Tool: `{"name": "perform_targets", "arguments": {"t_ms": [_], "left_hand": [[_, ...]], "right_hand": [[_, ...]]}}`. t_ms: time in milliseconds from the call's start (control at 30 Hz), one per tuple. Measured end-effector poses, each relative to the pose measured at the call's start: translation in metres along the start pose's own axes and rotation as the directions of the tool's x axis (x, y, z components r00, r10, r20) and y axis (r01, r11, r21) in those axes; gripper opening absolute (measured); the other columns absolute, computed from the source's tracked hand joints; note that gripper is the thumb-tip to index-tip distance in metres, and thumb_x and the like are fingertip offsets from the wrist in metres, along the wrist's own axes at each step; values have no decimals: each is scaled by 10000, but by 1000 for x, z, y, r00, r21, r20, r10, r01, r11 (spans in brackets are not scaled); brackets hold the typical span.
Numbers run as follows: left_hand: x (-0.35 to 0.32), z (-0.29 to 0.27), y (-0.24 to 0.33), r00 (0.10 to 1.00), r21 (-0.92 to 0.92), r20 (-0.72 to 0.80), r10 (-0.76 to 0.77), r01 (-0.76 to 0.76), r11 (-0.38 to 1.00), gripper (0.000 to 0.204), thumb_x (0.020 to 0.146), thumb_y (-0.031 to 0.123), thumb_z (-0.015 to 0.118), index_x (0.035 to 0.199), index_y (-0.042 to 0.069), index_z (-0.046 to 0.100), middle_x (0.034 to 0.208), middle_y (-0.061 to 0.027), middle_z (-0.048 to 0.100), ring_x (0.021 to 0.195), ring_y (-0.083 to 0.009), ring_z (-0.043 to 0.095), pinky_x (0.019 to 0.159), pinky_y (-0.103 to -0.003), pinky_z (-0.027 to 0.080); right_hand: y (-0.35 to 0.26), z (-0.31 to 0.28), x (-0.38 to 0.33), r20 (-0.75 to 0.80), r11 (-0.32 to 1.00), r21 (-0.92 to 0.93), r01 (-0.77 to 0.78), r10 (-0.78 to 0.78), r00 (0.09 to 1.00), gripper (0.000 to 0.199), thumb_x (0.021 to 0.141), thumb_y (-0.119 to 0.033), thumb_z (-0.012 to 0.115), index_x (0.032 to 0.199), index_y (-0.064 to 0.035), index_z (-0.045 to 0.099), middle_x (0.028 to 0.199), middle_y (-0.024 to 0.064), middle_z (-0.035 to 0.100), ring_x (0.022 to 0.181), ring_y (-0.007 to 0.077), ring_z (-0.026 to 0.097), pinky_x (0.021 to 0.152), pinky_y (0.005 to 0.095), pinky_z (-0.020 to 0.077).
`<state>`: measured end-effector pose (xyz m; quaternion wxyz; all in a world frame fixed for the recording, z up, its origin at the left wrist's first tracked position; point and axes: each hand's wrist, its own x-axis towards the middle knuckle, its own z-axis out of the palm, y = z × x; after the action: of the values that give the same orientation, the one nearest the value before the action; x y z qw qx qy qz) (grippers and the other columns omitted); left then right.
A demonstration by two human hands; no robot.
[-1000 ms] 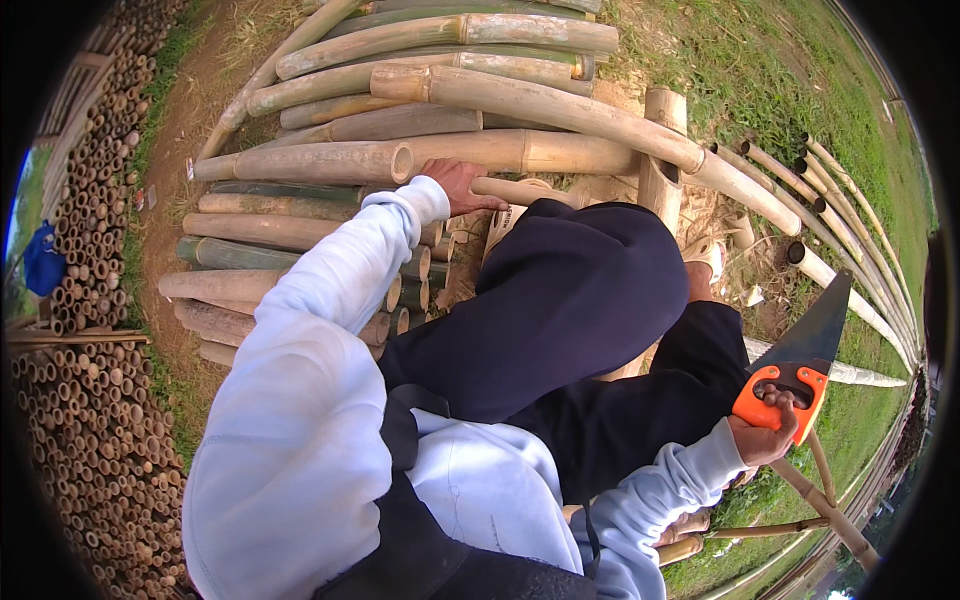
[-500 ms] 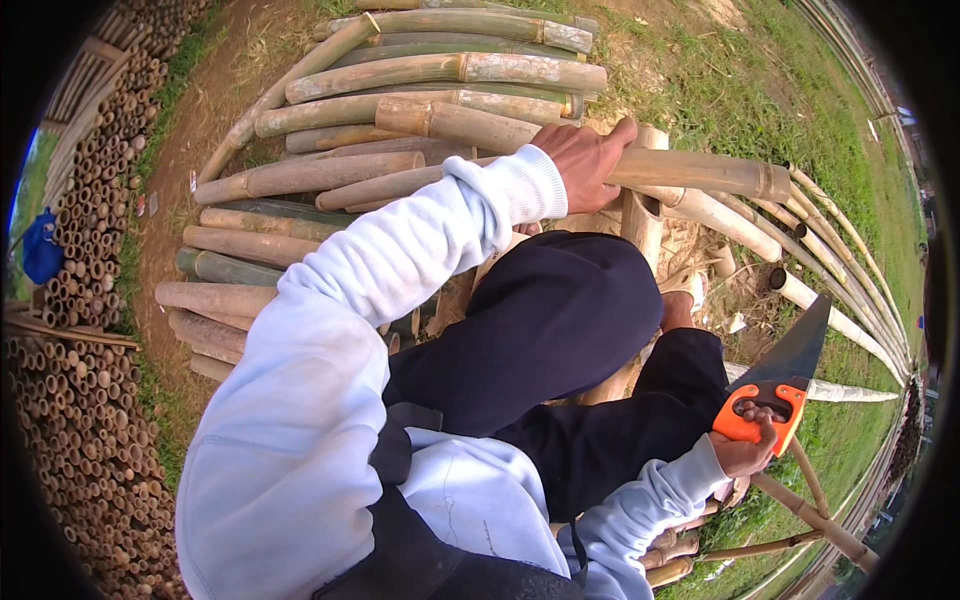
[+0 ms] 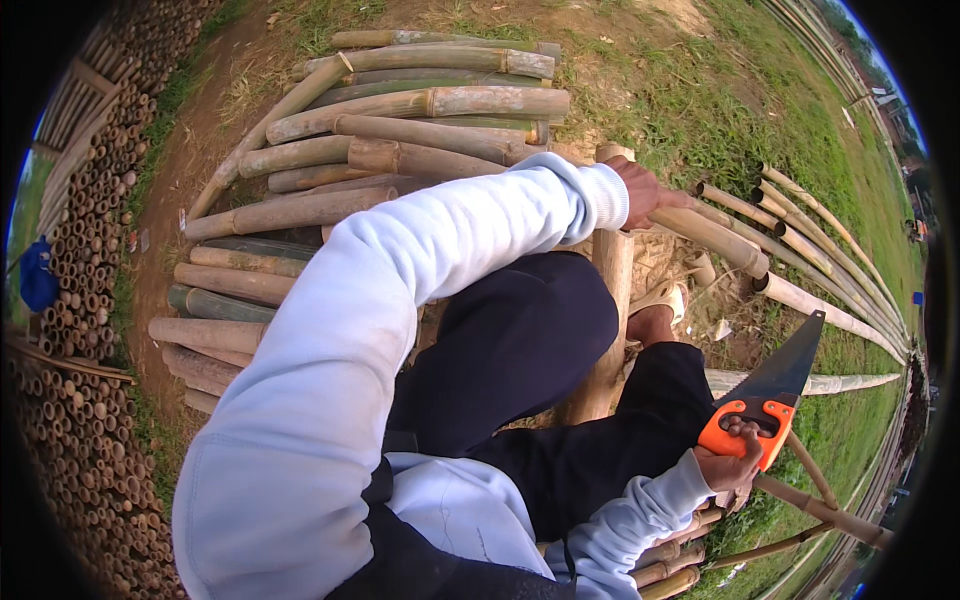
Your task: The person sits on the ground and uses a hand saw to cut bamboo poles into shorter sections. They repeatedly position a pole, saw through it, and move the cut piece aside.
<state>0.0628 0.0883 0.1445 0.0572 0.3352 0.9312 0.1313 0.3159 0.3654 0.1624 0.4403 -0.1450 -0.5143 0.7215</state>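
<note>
My left hand (image 3: 648, 195) is at the upper right, its fingers wrapped over the near part of a tan bamboo pole (image 3: 715, 238). The pole slants down to the right; its left end is hidden by my hand and sleeve. At the lower right, my right hand (image 3: 732, 458) is closed round the orange handle of a handsaw (image 3: 768, 385). Its grey blade points up and to the right, apart from the bamboo. Beneath my left wrist stretches a thick wooden log (image 3: 605, 345), beside my bent knee.
Cut bamboo lengths (image 3: 440, 102) lie in a pile at upper left. Long bamboo poles (image 3: 825, 235) spread over the grass at right. Stacked bamboo (image 3: 85, 450) lines the left edge, with a blue bag (image 3: 38, 275) on it. My sandaled foot (image 3: 655, 315) rests by the log.
My left hand has moved right, from a bamboo length reaching across the log to the slanting pole. That length no longer extends to the right. The saw stays in my right hand.
</note>
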Motion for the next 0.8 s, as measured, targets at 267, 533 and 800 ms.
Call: {"name": "perform_targets", "arguments": {"t_ms": [267, 533, 800], "left_hand": [[45, 36, -14, 1000, -67, 10, -20, 21, 998, 687, 950, 336, 698, 1568, 412, 409, 1217, -145, 716, 1168, -366, 677, 1032, -491, 517], [50, 48, -28, 996, -103, -1, -92, 91, 990, 659, 951, 401, 698, 1554, 404, 435, 1197, -130, 743, 1136, -361, 696, 1055, -491, 500], [68, 71, -27, 991, -130, 102, -82, 95, 987, 724, 907, 370, 753, 1561, 364, 441, 1351, -107, 677, 1252, -353, 636, 1069, -498, 483]], "right_hand": [[0, -13, 4, 6, 998, 60, -22, 22, 1000, 164, 855, 3, 590, 1003, 72, 605, 819, 108, 554, 707, 200, 504, 756, 355, 498], [-1, -12, 3, 9, 997, 65, -30, 29, 1000, 204, 853, 14, 583, 1049, 70, 598, 797, 99, 533, 711, 204, 497, 757, 356, 498], [-2, -9, 1, 21, 996, 76, -52, 50, 999, 232, 848, 13, 585, 1073, 71, 591, 788, 103, 535, 700, 208, 506, 757, 359, 506]]}}
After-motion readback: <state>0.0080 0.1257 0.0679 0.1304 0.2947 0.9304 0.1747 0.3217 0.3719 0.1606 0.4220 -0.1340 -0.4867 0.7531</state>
